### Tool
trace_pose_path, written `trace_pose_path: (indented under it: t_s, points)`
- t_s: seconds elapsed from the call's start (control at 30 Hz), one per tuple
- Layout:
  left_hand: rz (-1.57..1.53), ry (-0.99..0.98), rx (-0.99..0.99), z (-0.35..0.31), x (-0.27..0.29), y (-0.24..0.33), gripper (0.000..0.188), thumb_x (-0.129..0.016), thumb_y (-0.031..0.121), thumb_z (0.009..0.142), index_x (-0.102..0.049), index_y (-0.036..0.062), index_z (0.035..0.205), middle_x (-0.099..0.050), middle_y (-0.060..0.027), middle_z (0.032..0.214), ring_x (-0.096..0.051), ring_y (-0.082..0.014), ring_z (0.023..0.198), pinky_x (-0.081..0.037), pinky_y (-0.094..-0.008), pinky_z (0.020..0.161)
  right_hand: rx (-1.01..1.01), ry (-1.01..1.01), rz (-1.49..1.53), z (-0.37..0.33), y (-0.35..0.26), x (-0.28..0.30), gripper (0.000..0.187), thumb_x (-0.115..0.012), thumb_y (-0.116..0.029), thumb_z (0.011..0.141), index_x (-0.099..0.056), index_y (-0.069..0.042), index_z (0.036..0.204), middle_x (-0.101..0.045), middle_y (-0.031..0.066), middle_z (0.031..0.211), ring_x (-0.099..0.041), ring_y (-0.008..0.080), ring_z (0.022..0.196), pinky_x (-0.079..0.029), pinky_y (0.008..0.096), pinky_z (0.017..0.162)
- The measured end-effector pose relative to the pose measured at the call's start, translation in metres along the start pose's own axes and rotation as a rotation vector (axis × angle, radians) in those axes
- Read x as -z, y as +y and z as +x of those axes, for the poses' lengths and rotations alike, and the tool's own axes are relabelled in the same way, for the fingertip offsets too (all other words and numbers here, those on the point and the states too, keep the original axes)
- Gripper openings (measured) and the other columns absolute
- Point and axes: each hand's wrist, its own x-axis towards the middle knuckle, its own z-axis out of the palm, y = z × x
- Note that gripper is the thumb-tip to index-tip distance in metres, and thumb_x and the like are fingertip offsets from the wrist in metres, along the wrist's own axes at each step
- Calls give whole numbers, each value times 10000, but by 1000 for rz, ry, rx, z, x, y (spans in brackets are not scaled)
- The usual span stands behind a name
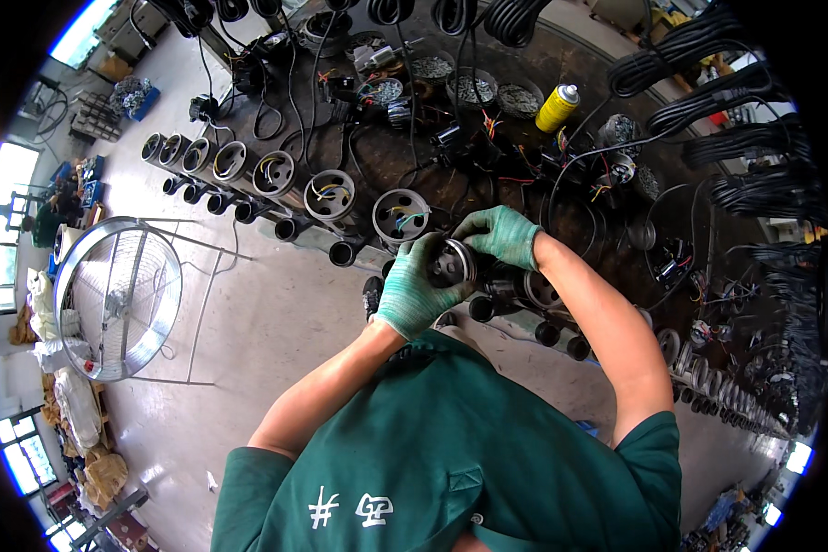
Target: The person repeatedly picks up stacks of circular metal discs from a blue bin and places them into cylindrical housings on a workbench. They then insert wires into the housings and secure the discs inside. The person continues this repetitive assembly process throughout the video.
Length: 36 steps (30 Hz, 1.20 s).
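A round dark metal housing [451, 265] with a bright rim stands in front of me at the near edge of the workbench. My left hand [419, 290], in a green knit glove, is wrapped round its left side, with fingers and thumb along the rim. At the housing's far right edge is my right hand [504, 236], gloved alike. Its fingers are bent and pressed together close to the rim; what they pinch, if anything, is hidden. Just left of my hands an open round housing [401, 217] shows thin coloured wires inside. Similar housings [273, 174] continue leftward in a row.
The dark workbench [515, 198] carries bowls of small screws [472, 89], a yellow spray can [557, 108] and wired motor parts [676, 262]. Coiled black cables [685, 55] hang overhead. A large round fan [120, 299] on a metal stand occupies the left floor.
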Motion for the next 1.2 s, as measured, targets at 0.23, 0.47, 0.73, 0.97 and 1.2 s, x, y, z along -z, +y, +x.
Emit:
trace_pose_path:
  t_s: [0.23, 0.47, 0.73, 0.97, 1.2]
  points:
    - [3, 16, -14, 2, -8, -2, 850, -960, 272, 655, -574, 18, 1369, -608, -168, 1270, -658, -274, 1129, -580, -381, 946, 110, 16, 49, 6, 5, -5, 338, -715, 0, 910, -647, -7, 1241, -740, 83, 1131, -687, 142, 1030, -570, 313, 918]
    - [88, 0, -31, 6, -8, -4, 877, -970, 316, 657, -569, 14, 1376, -605, -188, 1236, -663, -307, 1090, -578, -403, 939, 13, 314, -192, -10, -3, -7, 264, -642, -145, 988, -657, -42, 1231, -748, 179, 1125, -725, 290, 1059, -567, 380, 923]
    - [150, -33, -47, 11, -9, 8, 921, -964, 367, 673, -540, -3, 1402, -578, -214, 1252, -660, -343, 1083, -576, -409, 936, -119, 284, -465, -61, -53, -28, 388, -665, -308, 953, -653, -31, 1225, -732, 254, 1020, -708, 433, 977, -560, 493, 840]
    - [107, -90, -16, 14, -11, 5, 854, -911, 351, 744, -525, -2, 1418, -599, -224, 1232, -661, -370, 1062, -566, -431, 934, 109, 320, -717, -33, -8, -1, 290, -593, -232, 1013, -698, -81, 1236, -682, 208, 1156, -659, 411, 1099, -537, 479, 927]
    - [339, -178, -78, 31, 5, 9, 683, -858, 267, 748, -580, 80, 1343, -644, -245, 1166, -648, -438, 1046, -556, -499, 889, 37, 255, -803, -30, -35, 2, 280, -587, -217, 1015, -698, -149, 1263, -641, 164, 1277, -659, 405, 1121, -543, 479, 955]
